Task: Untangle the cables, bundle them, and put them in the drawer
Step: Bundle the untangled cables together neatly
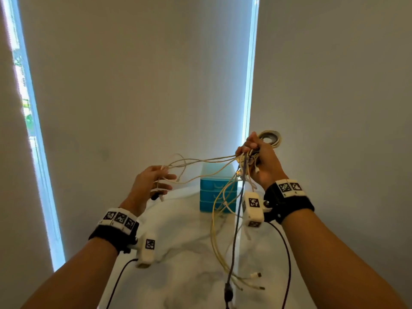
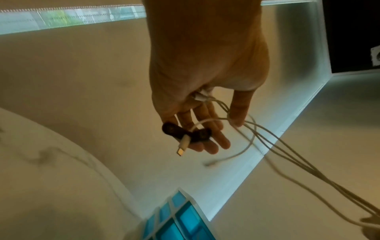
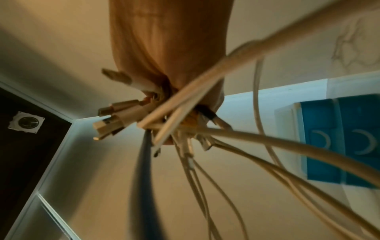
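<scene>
While daylight edges the drawn blinds (image 1: 133,85) | left hand (image 1: 151,184) pinches white cable ends, black tie across loose fingers | white marble table (image 1: 178,230) carries blue drawer unit (image 1: 217,195) at rear | right hand (image 1: 265,161) grips raised cables (image 1: 223,219), tails dangling tableward.

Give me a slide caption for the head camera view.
Right hand grips the cable bundle while left hand pulls white strands aside.

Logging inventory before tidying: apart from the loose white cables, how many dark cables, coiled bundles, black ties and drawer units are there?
Dark cable: 1
Coiled bundle: 1
Black tie: 1
Blue drawer unit: 1
Total: 4
</scene>
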### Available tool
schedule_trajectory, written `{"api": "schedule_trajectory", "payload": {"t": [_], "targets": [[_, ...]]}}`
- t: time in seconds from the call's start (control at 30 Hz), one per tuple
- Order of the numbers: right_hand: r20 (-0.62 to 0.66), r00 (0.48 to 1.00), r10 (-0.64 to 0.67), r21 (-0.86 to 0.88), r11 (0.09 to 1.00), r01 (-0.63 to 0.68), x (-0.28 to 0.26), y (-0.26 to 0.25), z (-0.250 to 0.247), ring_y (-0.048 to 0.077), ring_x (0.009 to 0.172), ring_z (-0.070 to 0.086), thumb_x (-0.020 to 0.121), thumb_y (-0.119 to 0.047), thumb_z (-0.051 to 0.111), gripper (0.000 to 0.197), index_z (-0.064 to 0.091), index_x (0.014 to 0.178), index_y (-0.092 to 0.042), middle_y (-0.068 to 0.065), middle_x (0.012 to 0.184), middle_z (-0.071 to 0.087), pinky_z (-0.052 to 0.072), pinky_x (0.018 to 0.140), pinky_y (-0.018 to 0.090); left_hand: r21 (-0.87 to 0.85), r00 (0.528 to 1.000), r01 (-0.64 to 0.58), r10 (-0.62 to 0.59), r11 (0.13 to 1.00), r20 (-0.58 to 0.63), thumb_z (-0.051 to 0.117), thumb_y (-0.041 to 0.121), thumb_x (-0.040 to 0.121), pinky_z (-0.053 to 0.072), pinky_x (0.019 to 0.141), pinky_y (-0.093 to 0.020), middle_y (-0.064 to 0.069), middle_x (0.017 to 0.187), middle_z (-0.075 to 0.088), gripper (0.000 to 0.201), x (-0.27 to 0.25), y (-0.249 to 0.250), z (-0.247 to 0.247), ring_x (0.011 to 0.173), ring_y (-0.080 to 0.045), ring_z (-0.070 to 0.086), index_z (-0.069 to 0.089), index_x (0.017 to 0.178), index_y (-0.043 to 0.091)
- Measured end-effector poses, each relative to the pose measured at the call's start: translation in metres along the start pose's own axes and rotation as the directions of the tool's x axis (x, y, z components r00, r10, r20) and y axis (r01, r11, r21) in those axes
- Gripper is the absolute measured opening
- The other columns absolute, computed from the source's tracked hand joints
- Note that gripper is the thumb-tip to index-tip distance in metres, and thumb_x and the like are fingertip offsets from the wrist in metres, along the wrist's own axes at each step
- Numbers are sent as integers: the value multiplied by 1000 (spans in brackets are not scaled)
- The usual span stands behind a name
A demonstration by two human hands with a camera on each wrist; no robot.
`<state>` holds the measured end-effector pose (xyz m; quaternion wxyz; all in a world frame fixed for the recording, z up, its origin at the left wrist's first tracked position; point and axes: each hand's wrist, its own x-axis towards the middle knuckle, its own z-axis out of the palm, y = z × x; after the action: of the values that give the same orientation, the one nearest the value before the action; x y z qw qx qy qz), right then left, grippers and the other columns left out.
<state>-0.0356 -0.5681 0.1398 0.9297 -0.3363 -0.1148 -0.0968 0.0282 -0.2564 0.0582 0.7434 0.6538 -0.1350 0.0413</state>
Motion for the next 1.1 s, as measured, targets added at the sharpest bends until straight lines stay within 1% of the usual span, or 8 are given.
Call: {"api": "schedule_trajectory", "payload": {"t": [0.23, 0.3, 0.37, 0.43, 0.53, 0.7, 0.87, 1.1], "targets": [[-262, 953, -151, -230, 969, 90, 7, 1, -25, 13, 52, 52, 109, -25, 62, 20, 62, 91, -17, -5, 62, 51, 55, 59, 30, -69, 909, 167, -181, 984, -375, 59, 13, 84, 56, 77, -41, -8, 106, 78, 26, 20, -30, -33, 95, -30, 69, 73, 105, 6], [-279, 946, -163, -275, 958, 84, 7, 1, -28, 13, 52, 51, 108, -23, 62, 16, 62, 93, -18, -5, 61, 51, 54, 56, 29, 54, 827, 334, -265, 941, -495, 72, 19, 77, 58, 79, -45, -21, 128, 62, 57, 29, -42, -42, 116, -38, 61, 58, 127, -3], [-223, 963, -152, -376, 925, 58, 8, 3, -29, 16, 56, 53, 109, -27, 62, 21, 62, 91, -16, -4, 63, 53, 55, 59, 31, 374, 816, 478, -244, 795, -523, 85, 18, 77, 48, 110, -56, -28, 159, 29, 103, 31, -45, -40, 144, -47, 37, 22, 156, -4], [-140, 981, -135, -512, 858, 45, 9, 8, -25, 19, 62, 59, 108, -34, 62, 27, 63, 89, -15, -2, 65, 57, 56, 68, 35, 642, 899, 359, -64, 678, -434, 91, 21, 81, 26, 126, -57, -24, 172, 1, 127, 27, -36, -22, 158, -45, 14, -1, 167, 7], [-13, 999, -41, -619, 785, 24, 6, 17, -9, 21, 72, 66, 107, -38, 63, 30, 64, 87, -15, 0, 69, 59, 57, 76, 35, 619, 985, -79, 156, 781, -70, 87, 45, 87, 34, 124, -45, -13, 173, 27, 110, 14, -5, 21, 156, -31, 32, 20, 169, 16], [196, 970, 141, -690, 723, 34, -3, 26, 28, 24, 86, 69, 108, -38, 61, 29, 65, 94, -13, 3, 76, 61, 56, 96, 44, 274, 806, -335, 124, 901, 579, 74, 51, 94, 47, 118, -35, 13, 156, 50, 78, -28, 34, 114, 135, -3, 56, 34, 159, 32], [240, 945, 221, -747, 663, 34, -15, 0, 49, 30, 97, 75, 110, -33, 58, 28, 66, 95, -10, 7, 81, 66, 58, 105, 46, 264, 814, -303, 104, 916, 572, 85, 30, 91, 57, 107, -41, -5, 117, 78, 28, -32, 24, 139, 109, -19, 75, 71, 114, 26], [188, 971, 146, -667, 745, 17, -27, -40, 23, 28, 96, 75, 111, -30, 54, 26, 62, 93, -13, 4, 78, 62, 60, 103, 47, 339, 767, -238, -38, 910, 640, 62, 53, 102, 52, 77, -25, 2, 93, 67, 37, -15, 12, 86, 85, -13, 60, 77, 126, 28]]}}
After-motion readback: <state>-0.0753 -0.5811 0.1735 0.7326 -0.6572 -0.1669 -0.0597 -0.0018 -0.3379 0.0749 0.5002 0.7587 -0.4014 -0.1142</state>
